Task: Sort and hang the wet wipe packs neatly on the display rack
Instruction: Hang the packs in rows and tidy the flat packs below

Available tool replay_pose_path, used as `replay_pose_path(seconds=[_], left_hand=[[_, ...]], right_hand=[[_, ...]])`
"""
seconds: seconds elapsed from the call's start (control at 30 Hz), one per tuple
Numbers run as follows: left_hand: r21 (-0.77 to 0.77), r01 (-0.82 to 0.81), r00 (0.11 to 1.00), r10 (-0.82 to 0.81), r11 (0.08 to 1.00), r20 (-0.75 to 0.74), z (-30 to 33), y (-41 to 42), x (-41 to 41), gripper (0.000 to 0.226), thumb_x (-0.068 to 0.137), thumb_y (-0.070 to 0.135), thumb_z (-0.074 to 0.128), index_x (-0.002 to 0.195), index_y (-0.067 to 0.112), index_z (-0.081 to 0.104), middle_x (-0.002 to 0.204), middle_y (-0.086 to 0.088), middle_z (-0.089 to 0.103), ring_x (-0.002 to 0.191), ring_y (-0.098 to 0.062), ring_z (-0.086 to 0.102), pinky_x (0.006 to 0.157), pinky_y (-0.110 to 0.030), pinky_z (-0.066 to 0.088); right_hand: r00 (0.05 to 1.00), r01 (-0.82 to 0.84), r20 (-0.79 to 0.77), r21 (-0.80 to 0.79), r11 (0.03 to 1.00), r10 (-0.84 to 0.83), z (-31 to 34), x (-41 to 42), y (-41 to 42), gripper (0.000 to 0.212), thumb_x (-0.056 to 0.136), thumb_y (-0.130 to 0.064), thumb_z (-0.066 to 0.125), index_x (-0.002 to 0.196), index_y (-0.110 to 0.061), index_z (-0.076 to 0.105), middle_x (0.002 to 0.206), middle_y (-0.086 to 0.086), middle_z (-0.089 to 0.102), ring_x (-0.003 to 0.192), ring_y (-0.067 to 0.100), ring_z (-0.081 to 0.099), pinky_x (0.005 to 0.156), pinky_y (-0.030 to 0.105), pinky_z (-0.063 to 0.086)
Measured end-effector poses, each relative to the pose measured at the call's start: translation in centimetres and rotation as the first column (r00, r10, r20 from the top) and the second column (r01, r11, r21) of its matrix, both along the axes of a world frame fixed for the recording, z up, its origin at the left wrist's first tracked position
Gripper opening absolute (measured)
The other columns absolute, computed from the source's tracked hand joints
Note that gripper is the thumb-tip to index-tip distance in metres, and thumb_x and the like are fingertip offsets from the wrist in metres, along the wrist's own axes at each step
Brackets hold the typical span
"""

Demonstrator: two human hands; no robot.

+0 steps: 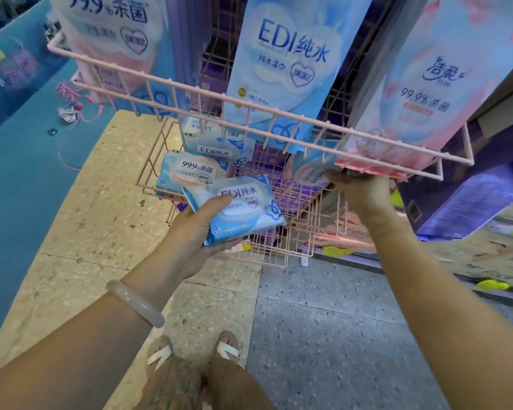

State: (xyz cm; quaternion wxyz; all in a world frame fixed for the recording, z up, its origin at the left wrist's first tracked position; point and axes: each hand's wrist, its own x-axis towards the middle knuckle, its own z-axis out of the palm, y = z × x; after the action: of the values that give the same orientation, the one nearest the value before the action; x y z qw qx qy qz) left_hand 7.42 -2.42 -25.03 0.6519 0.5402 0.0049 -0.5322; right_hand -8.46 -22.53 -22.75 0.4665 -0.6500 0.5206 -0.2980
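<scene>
Left hand [196, 229] at 7 o'clock of the rack, fingers closed round a blue EDI pack [237, 208], thumb on its face, held just in front of the lower wire basket [279, 255]. Right hand [365, 187] reaches up under the upper pink rail [249, 112] at 3 o'clock; whether its fingers grip anything, I cannot tell.

Step judged: placing the EDI pack. Best matched to the EDI stack, label outward, edges squared.

Lower basket holds an EDI pack [211, 140] at 12 o'clock and a 99.9% pack [190, 173] at 10 o'clock. Large hanging packs [288, 57] fill the upper tier.
</scene>
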Motion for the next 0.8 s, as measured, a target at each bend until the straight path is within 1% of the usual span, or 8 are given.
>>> replay_pose_path(seconds=[0.1,0.2,0.3,0.4,0.47,0.57,0.67,0.8], left_hand=[[-0.020,0.003,1.000,-0.003,1.000,0.011,-0.4,0.5,0.2,0.025,0.075,0.029,0.070,0.099,0.026,0.062,0.087,0.002,0.077,0.078,-0.020,0.073,0.055,-0.029,0.057],[-0.040,0.017,1.000,-0.016,0.999,0.025,-0.6,0.8,0.4,0.026,0.072,0.030,0.071,0.096,0.027,0.063,0.089,0.002,0.077,0.081,-0.019,0.073,0.056,-0.030,0.057],[-0.059,0.010,0.999,-0.007,0.998,0.047,-0.7,0.8,0.7,0.024,0.074,0.030,0.070,0.096,0.026,0.063,0.084,0.006,0.077,0.080,-0.016,0.073,0.055,-0.030,0.057],[-0.085,0.014,0.999,-0.010,0.996,0.046,-0.6,0.7,0.7,0.034,0.066,0.033,0.072,0.098,0.027,0.062,0.084,0.007,0.077,0.080,-0.015,0.073,0.056,-0.029,0.058],[-0.103,0.024,0.999,-0.020,0.994,0.042,-0.7,0.8,0.7,0.045,0.059,0.036,0.073,0.101,0.027,0.061,0.087,0.006,0.077,0.083,-0.015,0.073,0.058,-0.030,0.058],[-0.119,0.023,0.999,-0.018,0.993,0.036,-0.9,0.9,0.6,0.050,0.057,0.037,0.073,0.104,0.027,0.061,0.092,0.005,0.077,0.085,-0.016,0.072,0.059,-0.030,0.058],[-0.123,0.024,0.999,-0.020,0.992,0.034,-1.1,0.9,0.7,0.048,0.056,0.037,0.074,0.101,0.027,0.062,0.092,0.005,0.077,0.086,-0.017,0.072,0.060,-0.031,0.058],[-0.124,0.031,0.999,-0.026,0.992,0.036,-1.0,0.9,0.7,0.044,0.055,0.037,0.075,0.097,0.027,0.063,0.087,0.006,0.077,0.083,-0.016,0.073,0.060,-0.031,0.059]], right_hand=[[0.997,-0.020,0.080,0.099,0.995,0.012,-1.4,0.8,-0.8,0.031,0.068,0.003,0.074,0.089,-0.016,0.061,0.103,0.011,0.064,0.100,0.026,0.060,0.098,0.046,0.047],[0.999,0.042,0.030,0.098,0.994,-0.045,-2.0,1.4,-1.0,0.039,0.067,0.000,0.076,0.102,-0.003,0.060,0.108,0.014,0.064,0.097,0.023,0.060,0.092,0.034,0.049],[1.000,-0.010,0.003,0.098,0.995,0.010,-2.0,1.9,-1.1,0.035,0.069,-0.005,0.076,0.095,-0.015,0.057,0.102,0.006,0.061,0.096,0.020,0.058,0.086,0.026,0.045],[0.994,-0.105,-0.001,0.059,0.993,0.105,-2.1,1.9,-1.2,0.032,0.071,-0.007,0.075,0.087,-0.025,0.054,0.110,0.012,0.061,0.100,0.020,0.057,0.085,0.025,0.045],[0.991,-0.129,-0.021,0.025,0.991,0.129,-2.0,1.9,-0.8,0.033,0.070,-0.009,0.076,0.095,-0.020,0.059,0.113,0.013,0.062,0.102,0.020,0.058,0.087,0.025,0.047],[0.965,-0.242,-0.101,0.008,0.970,0.241,-1.8,2.2,-0.2,0.052,0.070,-0.016,0.077,0.117,-0.013,0.055,0.113,0.000,0.062,0.107,0.014,0.058,0.096,0.023,0.043],[0.935,-0.336,-0.088,0.075,0.939,0.342,-1.0,3.2,0.5,0.033,0.074,-0.019,0.074,0.104,-0.024,0.062,0.103,-0.010,0.064,0.109,0.013,0.059,0.099,0.024,0.043],[0.876,-0.407,-0.213,0.155,0.900,0.432,-0.6,4.1,-0.2,0.048,0.086,-0.032,0.060,0.127,-0.009,0.050,0.109,-0.003,0.054,0.110,0.014,0.053,0.096,0.030,0.045]])
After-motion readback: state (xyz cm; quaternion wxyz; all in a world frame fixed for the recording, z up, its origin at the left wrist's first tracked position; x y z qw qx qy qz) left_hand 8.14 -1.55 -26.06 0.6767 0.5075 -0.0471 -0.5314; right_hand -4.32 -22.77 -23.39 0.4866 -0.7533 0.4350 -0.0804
